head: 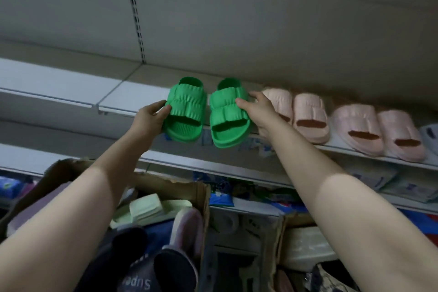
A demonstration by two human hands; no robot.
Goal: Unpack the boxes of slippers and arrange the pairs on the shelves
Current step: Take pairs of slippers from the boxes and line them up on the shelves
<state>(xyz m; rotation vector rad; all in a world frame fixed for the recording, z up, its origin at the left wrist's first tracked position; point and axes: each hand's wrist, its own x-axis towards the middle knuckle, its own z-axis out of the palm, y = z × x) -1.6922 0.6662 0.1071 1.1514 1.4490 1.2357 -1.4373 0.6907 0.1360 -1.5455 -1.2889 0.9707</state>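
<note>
Two green slippers (184, 114), one apiece in left hand (148, 118) and right hand (258, 111), curled fingers partly hidden

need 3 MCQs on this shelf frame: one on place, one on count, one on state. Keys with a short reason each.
1. Where do the pink slippers stand relative to the green slippers?
A. To their left on the same shelf
B. To their right on the same shelf
C. On a higher shelf

2. How many pink slippers show on the shelf?
A. Two
B. Four
C. Six

3. What is the left hand doing?
A. Hanging open, holding nothing
B. Gripping one green slipper by its side
C. Pressing flat on the back wall

Key:
1 B: the pink ones line up to the right of the green ones on the same board.
2 B: two pink pairs stand side by side.
3 B: its thumb and fingers curl round the slipper's edge, while the right hand pinches the other green one.
</note>
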